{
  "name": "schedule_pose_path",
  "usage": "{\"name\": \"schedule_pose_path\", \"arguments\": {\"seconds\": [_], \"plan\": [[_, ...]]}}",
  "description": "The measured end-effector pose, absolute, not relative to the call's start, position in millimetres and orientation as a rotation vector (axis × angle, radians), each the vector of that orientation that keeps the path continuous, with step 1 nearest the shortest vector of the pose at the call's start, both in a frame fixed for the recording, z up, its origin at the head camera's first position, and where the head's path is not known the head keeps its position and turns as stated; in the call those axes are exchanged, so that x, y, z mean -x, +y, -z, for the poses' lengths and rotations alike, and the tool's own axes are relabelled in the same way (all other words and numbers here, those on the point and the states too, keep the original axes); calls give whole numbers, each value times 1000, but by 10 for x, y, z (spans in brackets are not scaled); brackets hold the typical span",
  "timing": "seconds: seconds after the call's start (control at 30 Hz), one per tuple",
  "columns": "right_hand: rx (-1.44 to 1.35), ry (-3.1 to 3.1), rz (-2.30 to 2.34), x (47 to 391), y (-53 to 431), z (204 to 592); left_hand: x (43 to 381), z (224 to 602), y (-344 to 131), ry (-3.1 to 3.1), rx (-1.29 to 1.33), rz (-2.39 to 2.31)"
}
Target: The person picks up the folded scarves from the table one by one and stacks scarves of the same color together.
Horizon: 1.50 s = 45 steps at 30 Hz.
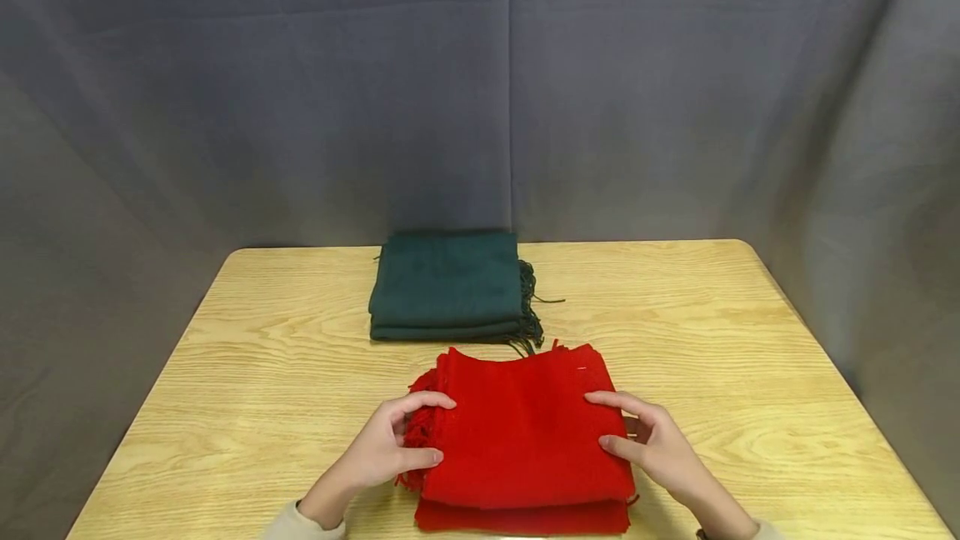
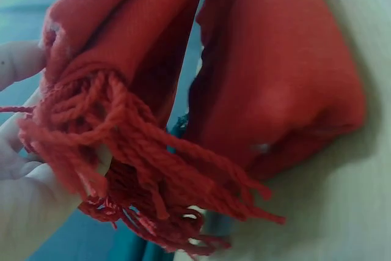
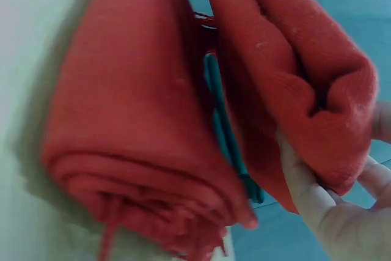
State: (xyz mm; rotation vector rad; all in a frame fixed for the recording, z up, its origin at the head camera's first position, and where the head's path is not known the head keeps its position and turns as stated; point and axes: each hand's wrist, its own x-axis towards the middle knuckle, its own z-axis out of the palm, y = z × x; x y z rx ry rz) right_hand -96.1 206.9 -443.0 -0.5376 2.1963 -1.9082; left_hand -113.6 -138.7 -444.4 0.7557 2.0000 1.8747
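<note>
A folded red scarf (image 1: 525, 432) is held up by its two sides close to the table's front. My left hand (image 1: 386, 444) grips its left edge, where a twisted fringe (image 2: 140, 145) hangs past the fingers in the left wrist view. At the opposite edge, my right hand (image 1: 660, 444) pinches the folded layers between thumb and fingers. Below lies more folded red fabric (image 1: 525, 517) on the table, and both wrist views show a gap between it and the held part. Whether the two parts join is hidden.
A folded dark green scarf (image 1: 450, 282) lies farther back on the wooden table (image 1: 247, 373), with its fringe toward the right. Grey cloth (image 1: 375, 107) hangs behind the table and along both sides.
</note>
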Motion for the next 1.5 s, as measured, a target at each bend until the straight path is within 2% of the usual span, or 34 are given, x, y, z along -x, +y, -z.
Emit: {"name": "schedule_pose_path", "arguments": {"seconds": [0.37, 1.07, 1.5], "plan": [[484, 2099, 1924, 910, 2082, 4648, 1052, 4619, -1411, 2026, -610, -1825], [320, 2075, 1767, 911, 2136, 4687, 1023, 4719, -1456, 1977, -465, -1719], [461, 2264, 1700, 882, 2293, 4638, 1046, 4699, -1564, 2103, -406, -1731]]}}
